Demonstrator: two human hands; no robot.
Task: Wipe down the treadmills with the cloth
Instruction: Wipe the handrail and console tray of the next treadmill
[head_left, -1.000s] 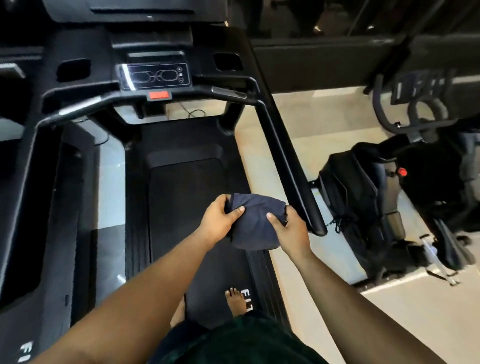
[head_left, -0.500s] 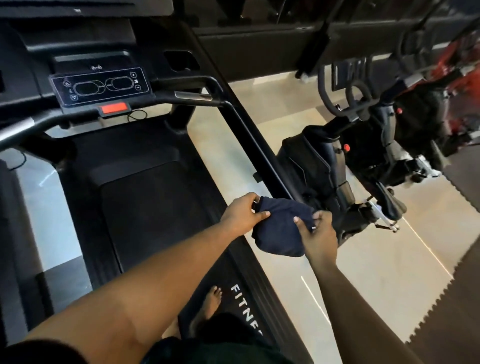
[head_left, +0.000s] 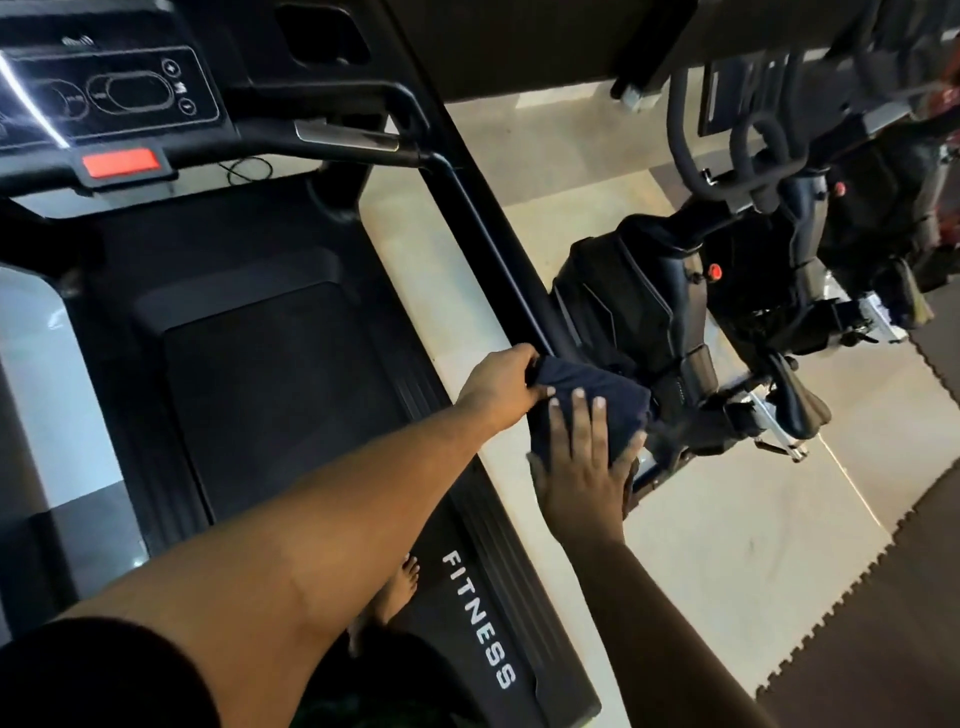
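I stand on a black treadmill (head_left: 270, 395) whose console with a red stop button (head_left: 122, 162) is at the upper left. Its right handrail (head_left: 483, 228) runs down toward my hands. A dark blue cloth (head_left: 597, 384) lies over the lower end of that rail. My left hand (head_left: 501, 384) grips the cloth's left edge at the rail. My right hand (head_left: 584, 467) lies flat on the cloth with straight fingers, pressing it. The rail's end is hidden under the cloth.
A black exercise bike (head_left: 701, 312) stands close to the right of the handrail, just beyond the cloth. Pale floor tiles (head_left: 727, 530) lie between the machines, with dark interlocking mats (head_left: 883, 597) at the right. My bare foot (head_left: 400, 582) stands on the treadmill deck.
My view has swung right and closer. Both hands carried the cloth right onto the handrail's lower end. My right hand went from pinching the cloth to lying flat on it.
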